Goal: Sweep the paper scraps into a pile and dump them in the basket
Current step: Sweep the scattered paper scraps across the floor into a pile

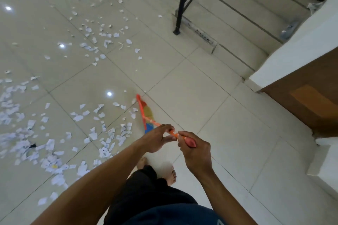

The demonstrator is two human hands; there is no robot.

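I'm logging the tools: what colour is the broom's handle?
Orange. The handle shows best in the head view.

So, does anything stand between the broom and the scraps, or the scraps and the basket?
Nothing visible stands between the broom and the paper scraps just left of its head. The basket is not in view, so that path cannot be judged.

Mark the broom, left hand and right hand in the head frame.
broom (pixel 147 112): head view, on the coloured bristles of its head.
left hand (pixel 158 138): head view, middle of the hand, which grips the broom handle.
right hand (pixel 194 151): head view, back of the hand, which grips the handle end.
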